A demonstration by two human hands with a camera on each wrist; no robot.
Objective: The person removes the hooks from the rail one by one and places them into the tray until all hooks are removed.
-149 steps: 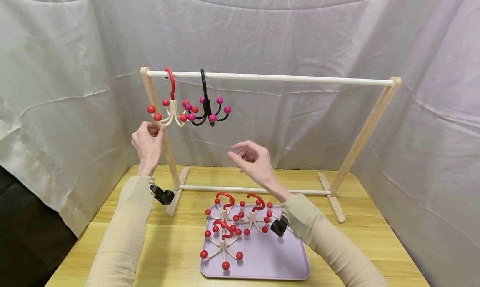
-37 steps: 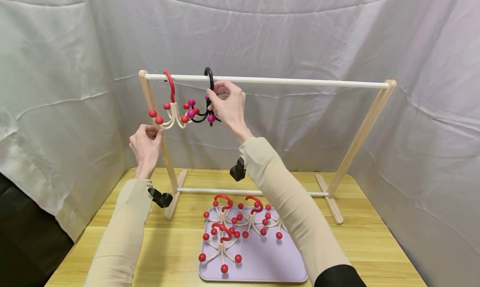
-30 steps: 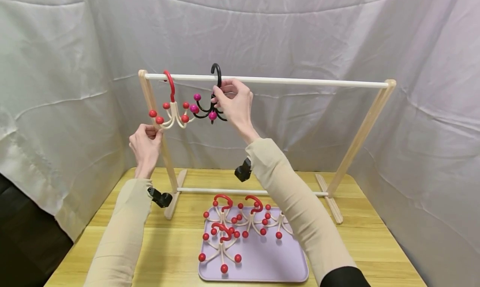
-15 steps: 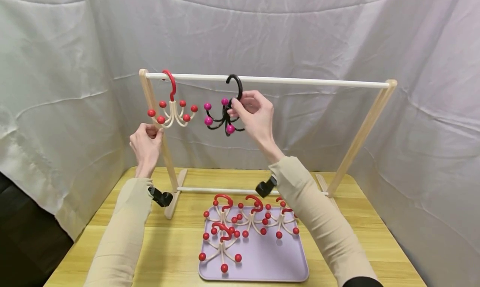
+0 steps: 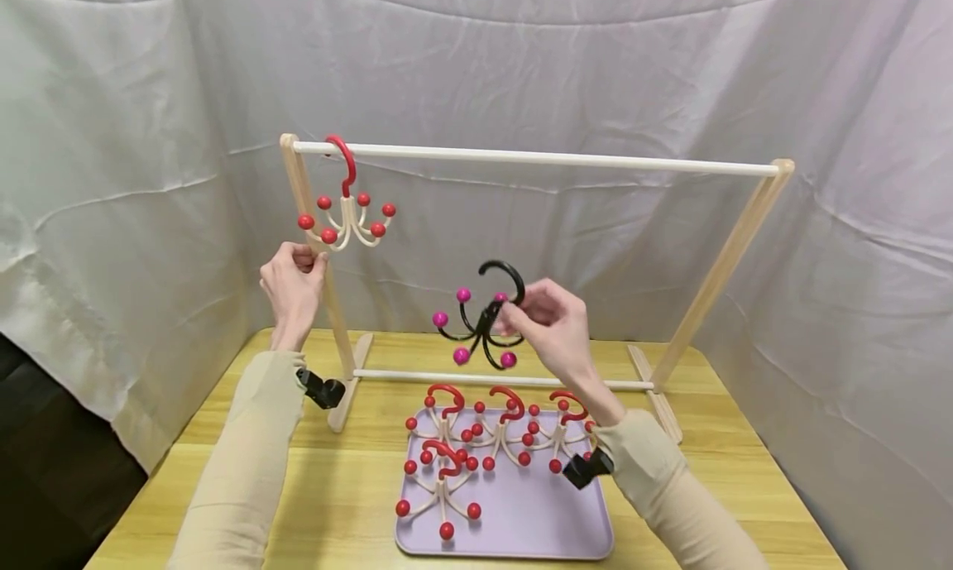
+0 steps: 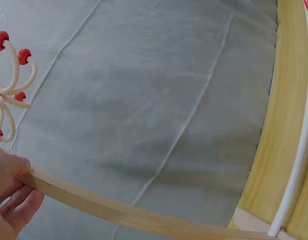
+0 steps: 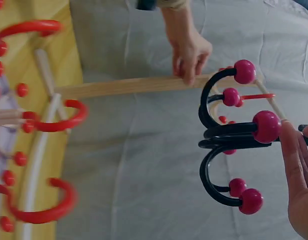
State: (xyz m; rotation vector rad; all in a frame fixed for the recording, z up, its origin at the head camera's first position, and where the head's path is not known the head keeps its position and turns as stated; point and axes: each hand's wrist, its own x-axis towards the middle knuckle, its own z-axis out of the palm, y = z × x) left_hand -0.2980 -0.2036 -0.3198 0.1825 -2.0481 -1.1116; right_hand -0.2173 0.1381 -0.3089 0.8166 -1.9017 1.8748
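My right hand (image 5: 554,330) pinches a black multi-arm hook hanger (image 5: 487,320) with magenta ball tips by its stem. It hangs tilted in the air, below the white top rod (image 5: 558,157) and above the tray. In the right wrist view the black arms (image 7: 219,131) of the hanger spread out beside my fingers. My left hand (image 5: 293,287) grips the rack's left wooden post (image 6: 94,202) between thumb and fingers. Just above that hand, a cream hook hanger (image 5: 347,214) with red hook and red balls hangs from the rod's left end.
A lilac tray (image 5: 543,520) on the wooden table (image 5: 350,504) holds several cream hangers (image 5: 442,491) with red hooks. The rack's lower bar (image 5: 462,378) runs behind it, and its right post (image 5: 722,272) stands at the far side. Grey cloth (image 5: 566,74) hangs around the table.
My right hand has taken the black hanger off the rod and brought it down and to the right. The red-hooked hanger on the rod has turned slightly. My left hand stays on the post.
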